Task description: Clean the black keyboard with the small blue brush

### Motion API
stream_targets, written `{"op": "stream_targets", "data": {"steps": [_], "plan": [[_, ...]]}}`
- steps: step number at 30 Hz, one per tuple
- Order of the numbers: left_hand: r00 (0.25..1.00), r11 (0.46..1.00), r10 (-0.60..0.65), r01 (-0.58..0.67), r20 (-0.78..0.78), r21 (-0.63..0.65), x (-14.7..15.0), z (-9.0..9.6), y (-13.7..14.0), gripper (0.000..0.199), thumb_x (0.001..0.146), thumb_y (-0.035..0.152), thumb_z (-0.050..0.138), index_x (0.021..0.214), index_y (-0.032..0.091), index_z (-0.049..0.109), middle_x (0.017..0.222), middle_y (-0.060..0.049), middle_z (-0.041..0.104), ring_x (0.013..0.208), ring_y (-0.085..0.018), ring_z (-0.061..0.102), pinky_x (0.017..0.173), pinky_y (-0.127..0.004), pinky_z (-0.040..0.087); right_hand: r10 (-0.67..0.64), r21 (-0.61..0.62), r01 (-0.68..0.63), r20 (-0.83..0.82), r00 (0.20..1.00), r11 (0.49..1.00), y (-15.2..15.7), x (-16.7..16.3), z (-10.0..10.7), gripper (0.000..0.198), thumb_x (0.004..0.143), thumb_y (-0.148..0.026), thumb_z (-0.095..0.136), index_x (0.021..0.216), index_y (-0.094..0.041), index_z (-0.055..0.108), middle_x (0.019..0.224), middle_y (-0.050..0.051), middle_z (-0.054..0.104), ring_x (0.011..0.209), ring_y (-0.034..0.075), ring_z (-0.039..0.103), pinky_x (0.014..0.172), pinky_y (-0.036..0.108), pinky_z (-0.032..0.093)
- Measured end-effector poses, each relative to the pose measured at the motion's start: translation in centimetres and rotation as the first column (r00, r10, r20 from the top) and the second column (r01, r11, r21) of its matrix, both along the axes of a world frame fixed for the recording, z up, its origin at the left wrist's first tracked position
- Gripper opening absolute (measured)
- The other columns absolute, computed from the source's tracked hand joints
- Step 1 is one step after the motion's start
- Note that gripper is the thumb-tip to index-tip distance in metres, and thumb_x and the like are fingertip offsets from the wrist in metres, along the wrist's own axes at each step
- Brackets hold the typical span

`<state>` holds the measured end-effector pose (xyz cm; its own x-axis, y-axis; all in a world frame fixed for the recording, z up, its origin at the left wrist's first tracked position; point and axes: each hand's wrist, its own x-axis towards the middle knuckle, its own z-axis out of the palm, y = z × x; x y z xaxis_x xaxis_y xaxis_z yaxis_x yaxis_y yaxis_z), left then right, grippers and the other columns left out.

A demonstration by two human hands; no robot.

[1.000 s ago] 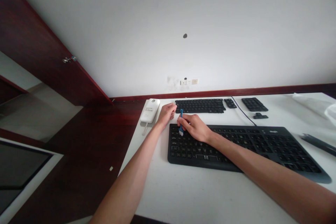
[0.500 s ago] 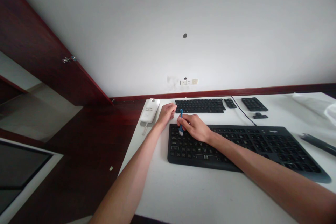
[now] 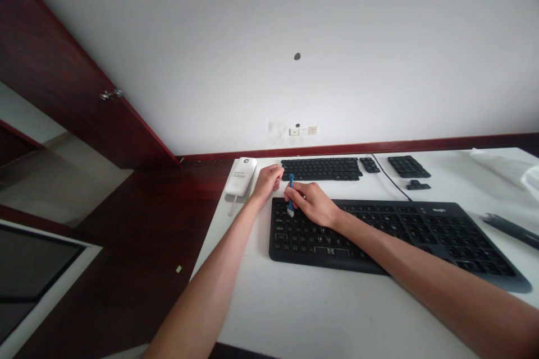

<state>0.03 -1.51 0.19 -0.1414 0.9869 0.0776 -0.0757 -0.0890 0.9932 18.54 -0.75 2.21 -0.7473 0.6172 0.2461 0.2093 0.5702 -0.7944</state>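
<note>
Almost nothing has shifted over the past second: both hands sit where they were, with only a slight change in the camera's framing. The right hand rests over the far-left keys of the large black keyboard, its fingers closed around a small blue brush held nearly upright, pale bristle end down on the top key rows. The left hand lies just beyond the keyboard's far-left corner on the white table, fingers curled loosely together with the tips near the corner of a second, slimmer black keyboard; whether it presses on anything cannot be told. A white handheld device lies just left of that hand at the table's left edge. Farther right along the far side sit a small key cluster, a separate number pad and a small black piece, with a black cable running between them toward the large keyboard. A dark flat object lies at the right edge. Dark red wooden panelling fills the left.
</note>
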Motion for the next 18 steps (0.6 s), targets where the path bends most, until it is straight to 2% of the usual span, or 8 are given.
{"op": "stream_targets", "data": {"steps": [18], "plan": [[1.0,1.0,0.003,-0.003,0.004,-0.011,0.01,-0.11,-0.02,0.037,0.082,0.04,0.066,0.064,0.02,0.041,0.053,0.008,0.031,0.046,-0.006,0.026,0.048,-0.022,0.021,-0.009,0.006,0.009,-0.004,1.0,1.0,-0.1,0.08,0.12,0.038,0.107,-0.036,0.043,0.084,-0.018,0.066,0.062,-0.002,0.06,0.056,0.014,0.056,0.061,0.025,0.041]]}}
